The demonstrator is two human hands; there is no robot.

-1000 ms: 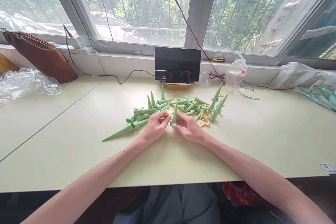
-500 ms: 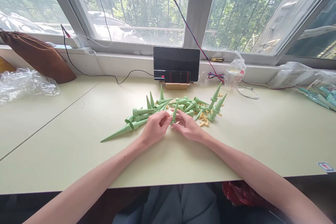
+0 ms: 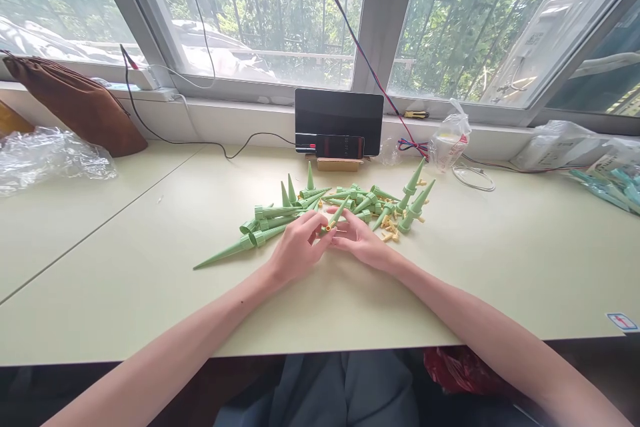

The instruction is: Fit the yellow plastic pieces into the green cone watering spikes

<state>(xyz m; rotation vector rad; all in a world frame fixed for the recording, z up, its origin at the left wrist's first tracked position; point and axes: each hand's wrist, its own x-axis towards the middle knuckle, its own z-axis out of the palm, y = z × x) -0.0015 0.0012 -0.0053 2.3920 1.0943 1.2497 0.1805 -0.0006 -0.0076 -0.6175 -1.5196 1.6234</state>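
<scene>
A pile of green cone-shaped plastic spikes (image 3: 345, 203) lies on the pale table (image 3: 150, 267), with several small yellow pieces (image 3: 389, 230) scattered at its right side. My right hand (image 3: 361, 240) pinches one green spike (image 3: 338, 213), tilted with its tip away from me. My left hand (image 3: 298, 247) meets it at the spike's base, fingers pinched on a small yellow piece (image 3: 327, 229) there. A stacked row of green spikes (image 3: 235, 248) points left beside my left hand.
A dark tablet (image 3: 339, 121) with a phone (image 3: 339, 145) leans at the window sill. A brown bag (image 3: 75, 103) and clear plastic wrap (image 3: 47, 157) sit far left. Plastic bags (image 3: 450, 133) and teal items (image 3: 610, 183) lie at the right. Cables run along the sill.
The spike in my right hand has tipped from upright to leaning away to the right. My left hand has moved in to its base with the yellow piece.
</scene>
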